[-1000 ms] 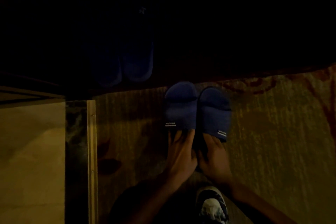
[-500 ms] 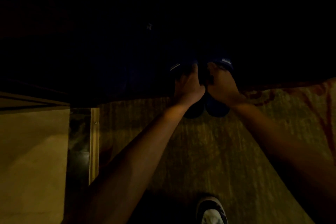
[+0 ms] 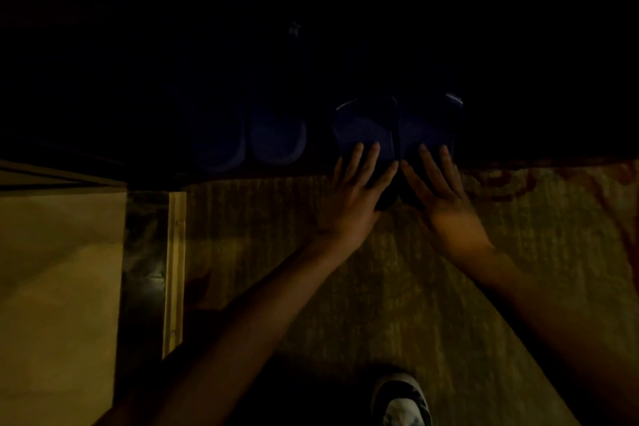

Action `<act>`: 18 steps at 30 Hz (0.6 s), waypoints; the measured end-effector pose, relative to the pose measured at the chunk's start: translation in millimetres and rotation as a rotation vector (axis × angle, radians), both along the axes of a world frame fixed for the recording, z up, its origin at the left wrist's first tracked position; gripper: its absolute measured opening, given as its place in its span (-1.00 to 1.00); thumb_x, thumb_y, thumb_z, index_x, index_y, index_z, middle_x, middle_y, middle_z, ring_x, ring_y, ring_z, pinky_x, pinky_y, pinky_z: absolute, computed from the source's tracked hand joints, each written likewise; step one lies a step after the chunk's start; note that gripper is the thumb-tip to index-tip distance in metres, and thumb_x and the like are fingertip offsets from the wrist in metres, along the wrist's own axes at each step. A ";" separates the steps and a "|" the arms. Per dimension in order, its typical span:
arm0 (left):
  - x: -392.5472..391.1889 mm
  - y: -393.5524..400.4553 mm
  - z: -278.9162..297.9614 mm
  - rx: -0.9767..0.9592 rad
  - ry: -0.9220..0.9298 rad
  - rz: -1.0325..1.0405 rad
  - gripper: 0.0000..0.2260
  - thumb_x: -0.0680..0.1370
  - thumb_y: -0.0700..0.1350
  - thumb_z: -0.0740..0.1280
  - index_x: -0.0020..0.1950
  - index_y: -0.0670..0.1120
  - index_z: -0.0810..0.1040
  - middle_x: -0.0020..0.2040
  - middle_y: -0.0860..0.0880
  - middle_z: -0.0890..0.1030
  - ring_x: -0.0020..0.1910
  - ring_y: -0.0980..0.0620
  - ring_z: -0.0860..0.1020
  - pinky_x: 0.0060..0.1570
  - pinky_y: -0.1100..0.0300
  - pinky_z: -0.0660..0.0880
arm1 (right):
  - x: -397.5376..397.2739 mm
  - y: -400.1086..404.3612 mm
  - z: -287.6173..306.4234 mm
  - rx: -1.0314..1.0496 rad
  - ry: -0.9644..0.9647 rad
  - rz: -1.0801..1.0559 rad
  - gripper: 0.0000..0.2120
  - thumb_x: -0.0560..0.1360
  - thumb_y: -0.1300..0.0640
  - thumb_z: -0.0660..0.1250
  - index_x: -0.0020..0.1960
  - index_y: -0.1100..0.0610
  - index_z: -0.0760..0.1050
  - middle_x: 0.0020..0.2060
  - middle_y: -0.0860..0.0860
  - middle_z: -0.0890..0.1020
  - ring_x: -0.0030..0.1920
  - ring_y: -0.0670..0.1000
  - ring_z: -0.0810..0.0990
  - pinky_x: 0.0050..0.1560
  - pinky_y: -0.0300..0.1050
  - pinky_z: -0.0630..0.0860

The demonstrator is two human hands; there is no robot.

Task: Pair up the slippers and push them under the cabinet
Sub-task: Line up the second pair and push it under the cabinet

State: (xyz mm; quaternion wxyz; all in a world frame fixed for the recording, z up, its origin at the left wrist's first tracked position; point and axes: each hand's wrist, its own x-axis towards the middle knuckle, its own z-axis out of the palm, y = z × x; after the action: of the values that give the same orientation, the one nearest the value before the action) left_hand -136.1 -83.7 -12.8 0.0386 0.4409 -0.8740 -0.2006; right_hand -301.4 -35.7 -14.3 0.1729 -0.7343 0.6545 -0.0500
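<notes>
The scene is very dark. Two blue slippers lie side by side, mostly in the black shadow under the cabinet (image 3: 345,10): the left slipper (image 3: 363,124) and the right slipper (image 3: 428,121), with their heels at the shadow's edge. My left hand (image 3: 352,194) lies flat with spread fingers on the left slipper's heel. My right hand (image 3: 439,194) lies the same way on the right slipper's heel. Another blue pair (image 3: 249,138) sits further left under the cabinet, faint in the dark.
A patterned rug (image 3: 397,287) covers the floor below the hands. A metal threshold strip (image 3: 174,270) and pale flooring (image 3: 58,287) lie to the left. My sneaker toe (image 3: 401,401) shows at the bottom edge.
The pair of slippers slid from the rug forward into the shadow under the cabinet. My hands went from gripping them to resting flat with fingers spread on their heels.
</notes>
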 end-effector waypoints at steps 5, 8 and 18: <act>-4.5 -53.9 4.9 0.016 -0.115 -0.019 -0.35 0.48 -0.06 0.36 0.46 0.03 0.08 0.54 -0.12 0.00 0.49 -0.17 -0.08 0.42 -0.15 0.00 | 0.2 -55.4 -2.4 -0.017 0.000 -0.036 -0.38 0.46 0.10 0.31 0.43 0.10 0.12 0.46 0.22 0.15 0.44 0.33 -0.05 0.39 0.22 -0.04; -0.5 -73.8 4.7 0.044 -0.112 0.006 -0.33 0.46 -0.03 0.36 0.47 0.01 0.07 0.54 -0.13 0.00 0.49 -0.17 -0.07 0.43 -0.15 0.01 | 3.6 -81.2 -0.6 0.038 0.026 -0.018 -0.39 0.49 0.08 0.27 0.45 0.11 0.07 0.48 0.21 0.10 0.46 0.31 -0.11 0.43 0.19 -0.09; 2.5 -77.2 6.9 0.108 -0.099 0.021 -0.31 0.46 -0.03 0.37 0.47 0.02 0.05 0.54 -0.14 -0.03 0.49 -0.15 -0.11 0.41 -0.18 -0.05 | 1.1 -86.2 2.6 0.052 0.100 0.012 -0.35 0.49 0.03 0.26 0.46 0.07 -0.01 0.49 0.18 0.07 0.46 0.28 -0.11 0.43 0.18 -0.08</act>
State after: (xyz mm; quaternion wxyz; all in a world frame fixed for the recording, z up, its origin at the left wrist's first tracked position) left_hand -133.5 -160.9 -6.0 -0.0262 0.4609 -0.8581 -0.2249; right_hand -300.3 -121.8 -11.7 0.1594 -0.7350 0.6590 0.0051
